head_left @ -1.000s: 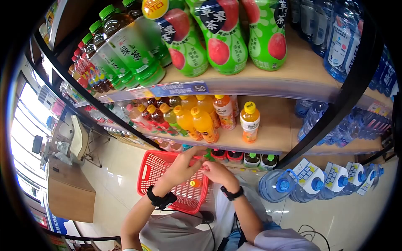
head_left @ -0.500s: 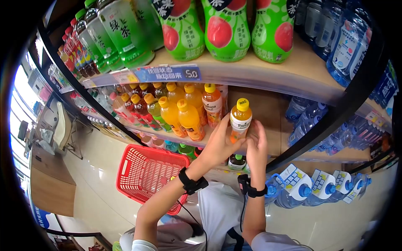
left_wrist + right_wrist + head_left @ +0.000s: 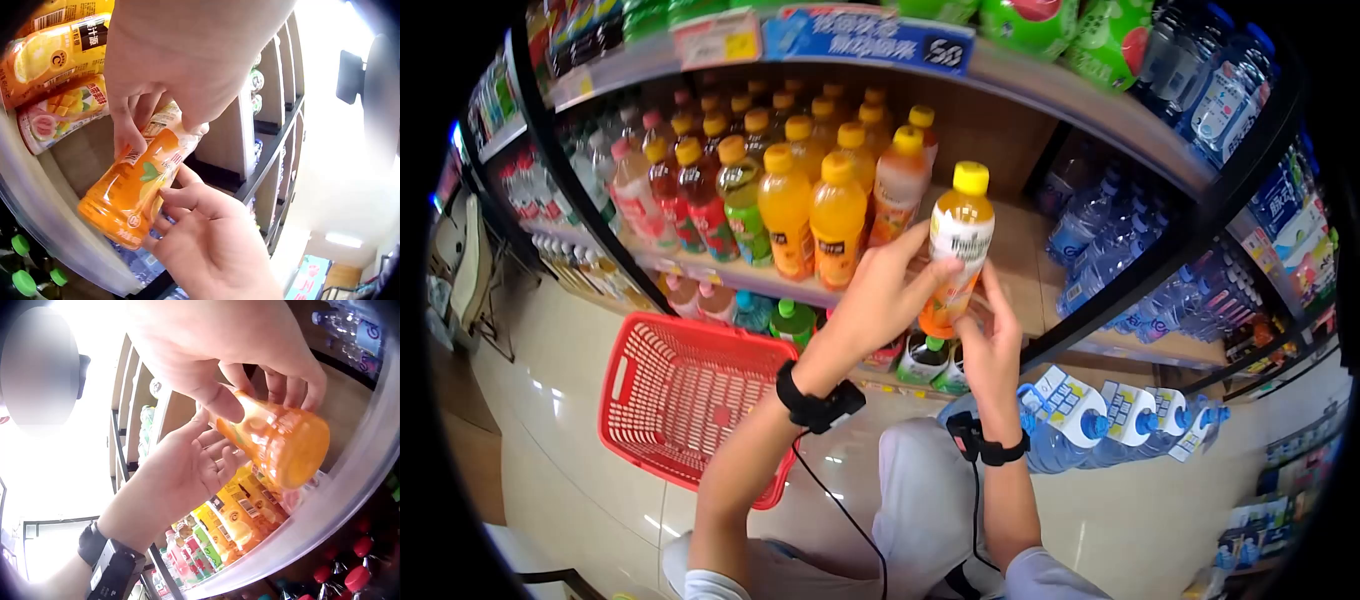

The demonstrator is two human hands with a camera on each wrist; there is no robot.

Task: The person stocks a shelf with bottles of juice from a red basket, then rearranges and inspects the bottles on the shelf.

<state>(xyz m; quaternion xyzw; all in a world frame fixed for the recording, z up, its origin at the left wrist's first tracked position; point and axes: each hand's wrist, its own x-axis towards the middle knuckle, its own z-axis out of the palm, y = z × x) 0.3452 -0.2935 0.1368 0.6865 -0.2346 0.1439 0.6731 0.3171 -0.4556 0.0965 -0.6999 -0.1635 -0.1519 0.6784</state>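
An orange drink bottle with a yellow cap (image 3: 962, 240) is held tilted between both hands in the head view, above the shelf edge. The left hand (image 3: 880, 300) grips its upper part from the left, its thumb across the label. Around the lower part curl the fingers of the right hand (image 3: 992, 345). In the left wrist view the left hand (image 3: 169, 69) pinches the bottle (image 3: 140, 187) near its neck while the right hand (image 3: 215, 244) holds the base end. The right wrist view has the right hand (image 3: 250, 356) round the bottle's orange lower part (image 3: 281, 444).
Rows of juice bottles (image 3: 837, 215) stand on the shelf to the left, water bottles (image 3: 1100, 245) to the right. A red basket (image 3: 690, 330) sits on the floor at the lower left. Large water jugs (image 3: 1055, 440) stand at the lower right, beyond a black shelf post (image 3: 1140, 265).
Both hands came up from over the basket to the bottle and now hold it tilted off the shelf. The view has shifted closer to the middle shelf.
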